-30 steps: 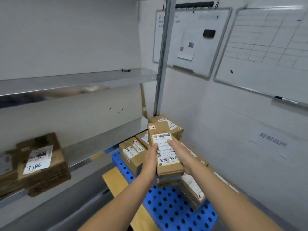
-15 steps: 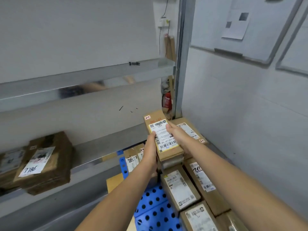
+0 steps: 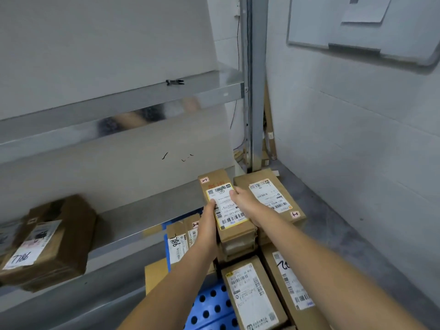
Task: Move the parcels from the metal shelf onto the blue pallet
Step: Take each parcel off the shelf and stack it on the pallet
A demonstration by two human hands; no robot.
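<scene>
I hold a long brown parcel (image 3: 220,186) with a yellow-edged label between both hands, above the far end of the blue pallet (image 3: 209,306). My left hand (image 3: 209,220) grips its left side. My right hand (image 3: 242,198) grips its right side, fingers over the label. At least one more parcel is stacked under it. Labelled parcels lie on the pallet: one at the far right (image 3: 269,196), two at the near right (image 3: 252,294) (image 3: 290,282), one on the left (image 3: 181,239). A parcel marked 7786 (image 3: 47,239) stays on the metal shelf (image 3: 133,217) at left.
The shelf's upright post (image 3: 254,91) stands just behind the pallet. A white wall with a whiteboard (image 3: 366,27) closes the right side. A small black clip (image 3: 175,82) lies on the upper shelf. A yellow board (image 3: 154,275) lies beside the pallet.
The held parcel has moved forward and down toward the far end of the pallet, beside the far-right parcel. My view has tilted down and right; both hands keep their grip.
</scene>
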